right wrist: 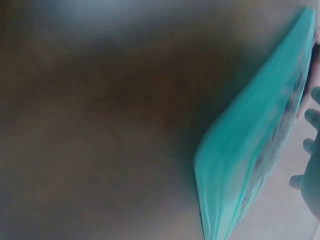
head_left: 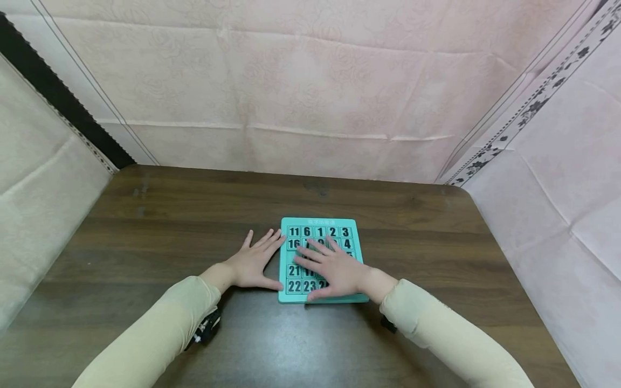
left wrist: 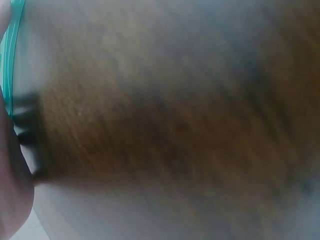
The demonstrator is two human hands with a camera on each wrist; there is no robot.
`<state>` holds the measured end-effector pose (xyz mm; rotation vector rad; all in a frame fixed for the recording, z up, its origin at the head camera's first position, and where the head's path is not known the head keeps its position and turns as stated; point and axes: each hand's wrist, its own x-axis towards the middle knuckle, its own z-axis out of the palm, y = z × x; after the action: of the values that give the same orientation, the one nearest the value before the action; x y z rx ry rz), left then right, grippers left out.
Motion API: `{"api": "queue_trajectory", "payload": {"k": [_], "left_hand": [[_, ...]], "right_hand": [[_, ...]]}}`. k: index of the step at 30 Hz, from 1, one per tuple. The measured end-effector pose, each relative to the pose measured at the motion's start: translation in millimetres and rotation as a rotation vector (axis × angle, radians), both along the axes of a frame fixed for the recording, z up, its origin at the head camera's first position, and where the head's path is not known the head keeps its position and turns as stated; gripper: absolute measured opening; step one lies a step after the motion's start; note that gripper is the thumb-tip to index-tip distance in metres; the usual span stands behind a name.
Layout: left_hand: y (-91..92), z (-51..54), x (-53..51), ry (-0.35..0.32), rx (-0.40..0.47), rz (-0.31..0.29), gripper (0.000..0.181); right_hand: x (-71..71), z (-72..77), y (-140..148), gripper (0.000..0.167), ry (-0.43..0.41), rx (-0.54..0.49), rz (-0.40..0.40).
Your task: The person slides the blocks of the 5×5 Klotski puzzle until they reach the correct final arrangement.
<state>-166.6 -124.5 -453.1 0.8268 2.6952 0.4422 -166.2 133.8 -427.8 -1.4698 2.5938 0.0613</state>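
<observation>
A teal number slide puzzle lies flat on the table, its tiles printed with black numbers. My left hand is spread at its left side, with the thumb tip and fingertips at that edge. Across the tiles reaches my right hand, fingers spread and fairly straight, hiding several numbers in the middle and lower right. In the right wrist view the puzzle shows at a slant, with fingertips of the right hand over it. The left wrist view catches only a strip of the puzzle's edge beside part of the left hand.
The brown wood-grain table extends around the puzzle on all sides. Pale patterned cloth hangs behind the far edge and along both sides. Dark wrist bands sit below the light sleeves.
</observation>
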Motion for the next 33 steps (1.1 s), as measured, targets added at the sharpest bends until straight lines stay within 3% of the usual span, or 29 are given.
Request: {"api": "queue_trajectory", "payload": {"k": [5,11,33], "left_hand": [[-0.2,-0.1,-1.3,-0.007,-0.003,-0.003,0.109],[-0.8,-4.4,-2.1,-0.006,-0.009,-0.005,0.110],[0.3,-0.1,-0.8,-0.005,-0.007,0.000,0.109]], "right_hand": [[-16.2,1.3,-4.0,0.084,-0.022,0.044,-0.096],[-22.6,1.0,-8.4,0.083,-0.073,0.076,-0.146],[-10.0,-1.1,-4.4,0.084,-0.047,0.039,-0.060]]}}
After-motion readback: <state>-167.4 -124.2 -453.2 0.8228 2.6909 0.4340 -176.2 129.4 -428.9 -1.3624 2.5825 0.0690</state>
